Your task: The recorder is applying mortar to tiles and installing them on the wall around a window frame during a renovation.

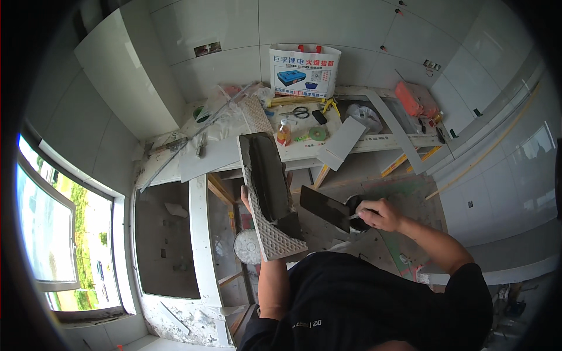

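My left hand [245, 198] supports a narrow strip of tile [275, 241] from beneath, with fingers showing along both long edges. The tile's patterned back faces up, and dark grey mortar [266, 169] covers most of it; a bare corner shows at the near end. In my right hand [381, 215] is the handle of a flat rectangular trowel [321, 206], its dark blade pointing left toward the tile but apart from it. Behind the trowel and right hand, a dark round bucket [355, 202] is partly hidden.
The cluttered worktop [293, 153] ahead holds a shopping bag [304, 73], scissors [300, 112], a small bottle [284, 133], green tape [317, 134] and loose tile pieces [344, 143]. At left are a rectangular opening [167, 245] and an open window [55, 228]. A round pale object [247, 247] sits beside the tile.
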`<state>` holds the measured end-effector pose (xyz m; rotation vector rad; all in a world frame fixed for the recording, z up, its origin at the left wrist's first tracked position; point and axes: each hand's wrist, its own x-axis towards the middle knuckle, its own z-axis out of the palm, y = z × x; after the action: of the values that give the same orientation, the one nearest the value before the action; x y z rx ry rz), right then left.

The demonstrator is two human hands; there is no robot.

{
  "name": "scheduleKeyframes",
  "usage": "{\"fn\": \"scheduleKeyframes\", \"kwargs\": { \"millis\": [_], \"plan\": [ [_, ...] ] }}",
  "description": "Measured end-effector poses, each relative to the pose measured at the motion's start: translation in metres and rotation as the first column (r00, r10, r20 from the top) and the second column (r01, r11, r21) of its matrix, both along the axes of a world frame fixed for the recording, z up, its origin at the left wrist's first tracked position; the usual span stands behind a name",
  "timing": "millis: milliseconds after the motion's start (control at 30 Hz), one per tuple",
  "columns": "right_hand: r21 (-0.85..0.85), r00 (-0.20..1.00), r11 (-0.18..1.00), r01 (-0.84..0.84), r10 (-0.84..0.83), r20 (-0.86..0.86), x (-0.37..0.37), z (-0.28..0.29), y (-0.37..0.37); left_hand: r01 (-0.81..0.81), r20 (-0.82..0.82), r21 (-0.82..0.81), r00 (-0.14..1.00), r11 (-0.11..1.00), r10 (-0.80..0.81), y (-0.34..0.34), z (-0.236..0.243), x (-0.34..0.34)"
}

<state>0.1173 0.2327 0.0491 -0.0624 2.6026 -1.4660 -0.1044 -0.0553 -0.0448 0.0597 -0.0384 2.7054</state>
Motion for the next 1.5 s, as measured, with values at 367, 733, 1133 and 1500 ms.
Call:
{"fn": "scheduleKeyframes", "kwargs": {
  "millis": [367,733,1133,1500],
  "plan": [
    [0.147,0.999,0.988,-0.038,0.037,0.008,0.001,-0.051,-0.020,-0.009,-0.055,0.054,0.998,0.999,0.012,-0.005,-0.007,0.018],
    [0.608,0.775,0.789,-0.091,0.439,-0.455,-0.021,-0.003,-0.048,-0.030,0.009,-0.222,0.999,0.975,0.033,-0.032,-0.072,0.007],
    [0.579,0.820,0.668,0.468,-0.085,-0.566,-0.158,0.016,0.000,0.144,-0.206,0.015,0.969,0.990,-0.137,-0.012,0.023,0.065],
    [0.638,0.978,0.751,0.168,-0.044,-0.206,-0.179,0.092,-0.041,0.140,-0.016,-0.009,0.990,0.990,-0.140,-0.005,0.055,0.076]
  ]
}}
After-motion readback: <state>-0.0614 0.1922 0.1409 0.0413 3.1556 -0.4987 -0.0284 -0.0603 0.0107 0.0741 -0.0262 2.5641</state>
